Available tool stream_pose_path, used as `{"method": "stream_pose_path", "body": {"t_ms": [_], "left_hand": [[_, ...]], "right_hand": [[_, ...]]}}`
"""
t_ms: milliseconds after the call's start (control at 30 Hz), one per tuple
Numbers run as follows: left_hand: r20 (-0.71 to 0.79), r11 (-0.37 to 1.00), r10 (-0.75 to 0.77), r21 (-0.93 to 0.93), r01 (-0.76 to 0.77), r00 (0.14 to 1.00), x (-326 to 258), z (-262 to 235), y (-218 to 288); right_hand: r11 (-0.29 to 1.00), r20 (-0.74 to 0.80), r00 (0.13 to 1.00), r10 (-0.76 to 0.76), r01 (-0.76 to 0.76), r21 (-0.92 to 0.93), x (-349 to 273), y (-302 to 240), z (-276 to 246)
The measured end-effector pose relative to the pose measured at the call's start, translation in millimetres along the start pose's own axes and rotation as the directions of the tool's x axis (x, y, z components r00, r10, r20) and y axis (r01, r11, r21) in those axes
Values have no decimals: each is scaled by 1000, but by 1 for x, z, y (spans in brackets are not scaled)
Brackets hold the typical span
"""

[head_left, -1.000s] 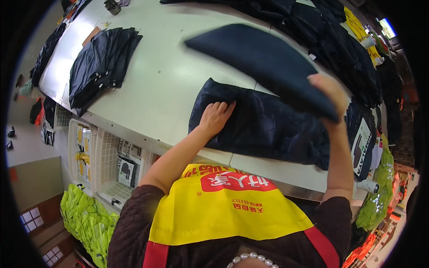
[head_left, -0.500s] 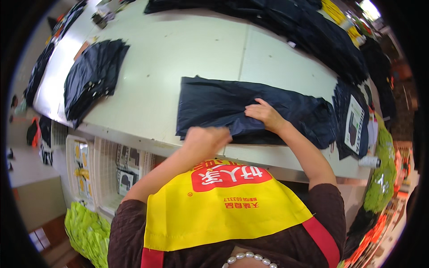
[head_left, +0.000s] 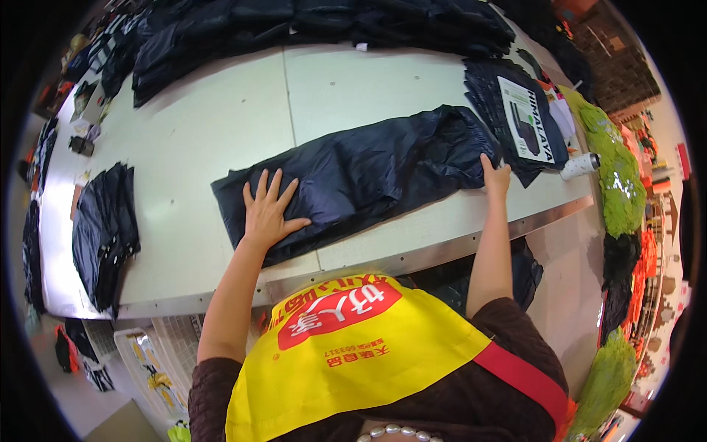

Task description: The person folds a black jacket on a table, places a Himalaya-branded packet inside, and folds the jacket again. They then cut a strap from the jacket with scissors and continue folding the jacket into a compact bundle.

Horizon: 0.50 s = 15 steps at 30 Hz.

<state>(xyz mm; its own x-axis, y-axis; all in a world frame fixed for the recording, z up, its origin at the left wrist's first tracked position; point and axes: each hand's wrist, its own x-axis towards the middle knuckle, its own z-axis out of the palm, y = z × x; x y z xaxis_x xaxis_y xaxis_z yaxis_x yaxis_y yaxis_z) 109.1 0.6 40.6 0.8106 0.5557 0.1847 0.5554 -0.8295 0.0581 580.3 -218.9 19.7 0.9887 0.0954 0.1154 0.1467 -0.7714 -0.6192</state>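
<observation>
Change: navy garment now spread long across worktop | left hand fingers splayed flat pressing | right hand fingers together at far end | fold being smoothed.

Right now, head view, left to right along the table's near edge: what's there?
Stack of folded dark garments → left hand flat on the long dark garment → right hand at its end → white spray can.
</observation>
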Motion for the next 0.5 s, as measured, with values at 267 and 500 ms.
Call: {"method": "stream_pose_path", "body": {"t_ms": [267, 500], "left_hand": [[-11, 993, -118, 13, 118, 993, 1, 7, 5], [-104, 938, -342, 24, 346, 934, 17, 15, 22]], "right_hand": [[248, 589, 784, -195, -542, 803, 3, -105, -14], [430, 369, 274, -888, 213, 878, -236, -247, -76]]}}
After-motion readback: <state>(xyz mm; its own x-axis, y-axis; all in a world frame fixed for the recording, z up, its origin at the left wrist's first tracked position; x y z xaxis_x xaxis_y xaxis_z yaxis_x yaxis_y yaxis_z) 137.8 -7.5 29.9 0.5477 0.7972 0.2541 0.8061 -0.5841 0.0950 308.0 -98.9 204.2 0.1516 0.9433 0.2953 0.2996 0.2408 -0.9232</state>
